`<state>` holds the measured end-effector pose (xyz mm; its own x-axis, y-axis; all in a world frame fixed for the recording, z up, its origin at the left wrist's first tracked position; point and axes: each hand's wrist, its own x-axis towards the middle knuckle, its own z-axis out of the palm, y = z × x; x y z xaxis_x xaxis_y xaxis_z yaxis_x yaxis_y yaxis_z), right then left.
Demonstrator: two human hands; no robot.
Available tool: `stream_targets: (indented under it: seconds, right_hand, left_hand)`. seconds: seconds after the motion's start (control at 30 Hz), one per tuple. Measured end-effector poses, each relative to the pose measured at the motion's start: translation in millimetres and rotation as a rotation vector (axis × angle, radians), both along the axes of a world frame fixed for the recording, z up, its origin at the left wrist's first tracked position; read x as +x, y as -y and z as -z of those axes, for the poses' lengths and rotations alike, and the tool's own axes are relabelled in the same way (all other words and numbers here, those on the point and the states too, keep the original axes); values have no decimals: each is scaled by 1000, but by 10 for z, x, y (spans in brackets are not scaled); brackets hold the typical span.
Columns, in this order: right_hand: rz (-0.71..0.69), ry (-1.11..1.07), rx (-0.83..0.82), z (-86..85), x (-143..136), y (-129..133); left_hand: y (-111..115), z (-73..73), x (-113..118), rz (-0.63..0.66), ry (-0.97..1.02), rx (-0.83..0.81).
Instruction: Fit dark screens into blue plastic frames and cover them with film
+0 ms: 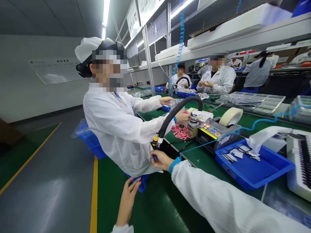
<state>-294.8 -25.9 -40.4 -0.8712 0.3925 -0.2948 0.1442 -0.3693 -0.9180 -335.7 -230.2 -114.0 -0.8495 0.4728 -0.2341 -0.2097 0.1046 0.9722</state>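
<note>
A long green counter runs away from the viewer, and beside it sits a co-worker in a white coat, whose two hands are busy at its edge. Next in size come a blue plastic tray on the near part of the counter, a black corrugated hose arching past the co-worker's arm, and a tape dispenser with a pale tape roll on it. The person's left hand hangs low near the co-worker's blue stool, its fingers loosely spread with nothing in them. The right hand, wearing a blue wristband, is just in front of the coat's lower edge, fingers bent in around a small dark-blue object too hidden to identify. A metal-topped bottle stands between the dispenser and a heap of pink strips. As for progress, some white-and-black slips already lie in the tray, while the pink strips remain loose on the counter, so the work looks partway along; the dark-blue object is in the fingers, not set down, and how much is left cannot be told.
</note>
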Motion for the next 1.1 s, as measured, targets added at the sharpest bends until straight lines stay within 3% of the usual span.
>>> stream_targets:
  seconds: [0.07,0.17,0.3,0.5,0.6,0.7,0.83,0.97,1.1]
  right_hand:
    - [9,-17,76,43,-171,68]
    - [33,-26,224,126,-213,83]
    - [85,-4,369,232,-52,-13]
    - [-37,-16,481,150,149,-144]
    - [-51,-22,480,3,285,-247]
    - [-120,-66,432,-215,593,-300]
    - [-212,-220,279,-662,1333,-292]
    - [-179,-349,130,-1098,2277,-376]
    - [-3,-404,108,-1267,3130,-481]
  left_hand:
    - [395,155,37,-71,96,-66]
    - [828,314,15,-172,224,-125]
    - [959,324,-50,-251,296,-70]
    - [416,54,110,-172,300,213]
    - [96,-101,281,-90,307,391]
    - [-154,-290,468,17,338,512]
    - [-452,-663,756,191,397,601]
    - [-829,-1090,1150,588,430,766]
    - [-1261,-1415,1693,990,410,861]
